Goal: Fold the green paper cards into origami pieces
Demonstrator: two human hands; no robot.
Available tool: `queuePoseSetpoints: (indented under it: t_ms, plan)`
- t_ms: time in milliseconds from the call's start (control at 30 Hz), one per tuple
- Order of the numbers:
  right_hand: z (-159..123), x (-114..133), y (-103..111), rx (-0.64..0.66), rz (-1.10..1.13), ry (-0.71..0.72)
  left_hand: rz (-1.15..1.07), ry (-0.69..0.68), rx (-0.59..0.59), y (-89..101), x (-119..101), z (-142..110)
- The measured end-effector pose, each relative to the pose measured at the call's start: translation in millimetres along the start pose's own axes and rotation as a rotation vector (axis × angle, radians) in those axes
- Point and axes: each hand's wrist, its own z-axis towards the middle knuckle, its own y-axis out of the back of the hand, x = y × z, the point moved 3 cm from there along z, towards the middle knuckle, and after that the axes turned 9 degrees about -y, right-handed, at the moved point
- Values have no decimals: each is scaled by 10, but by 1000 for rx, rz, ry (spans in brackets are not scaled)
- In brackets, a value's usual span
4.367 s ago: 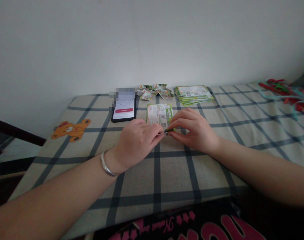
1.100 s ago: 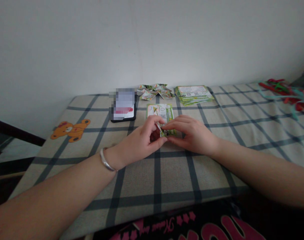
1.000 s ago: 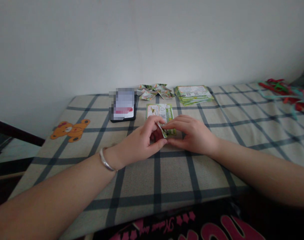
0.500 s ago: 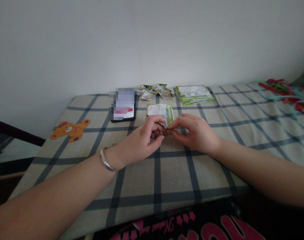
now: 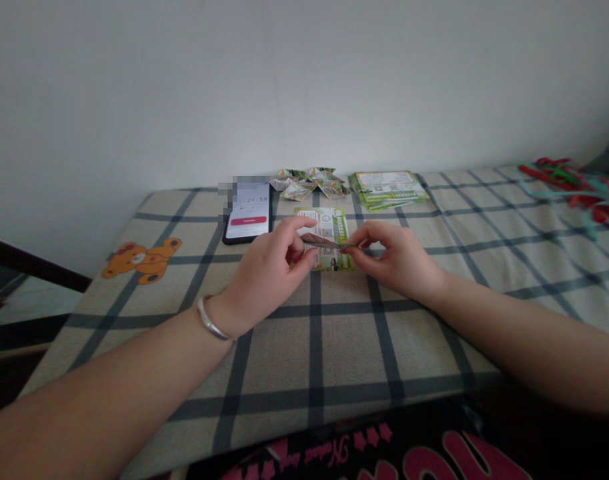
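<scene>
A small folded piece of printed paper (image 5: 324,241) is stretched between my two hands, seen nearly edge-on. My left hand (image 5: 277,260), with a silver bangle on its wrist, pinches the paper's left end. At the right end, thumb and index finger of my right hand (image 5: 389,253) are closed on it. Below the held piece a flat green-and-white printed sheet (image 5: 341,223) with QR codes lies on the cloth. Farther back sit several folded paper pieces (image 5: 311,183), beside a stack of printed sheets (image 5: 391,187).
A phone (image 5: 248,220) with a timer on its screen lies left of the sheets. The checked tablecloth (image 5: 264,373) bears a bear figure (image 5: 141,260). Red and green ribbon-like strips (image 5: 574,183) lie at the far right. The wall (image 5: 304,87) rises behind the table.
My hands have moved apart, my left a little leftward and my right slightly rightward. More of the folded paper and the sheet under it now shows.
</scene>
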Motion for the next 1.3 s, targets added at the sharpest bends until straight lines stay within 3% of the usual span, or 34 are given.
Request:
queuePoseSetpoints:
  t_ms: [267,400,500,733,1300]
  plan:
    - [13,-23,12,12,55,-36,172,-123,-33,39,-41,32]
    - [17,-33,4,18,65,-20,122,-186,-68,41,-49,33]
    - [14,-23,-6,29,75,19,56,-223,-21,19,-68,28]
    - [7,-4,0,33,60,104,53,-215,62,-13,-114,-13]
    - [-4,5,4,-51,97,131,-19,-79,-9,-10,-72,-26]
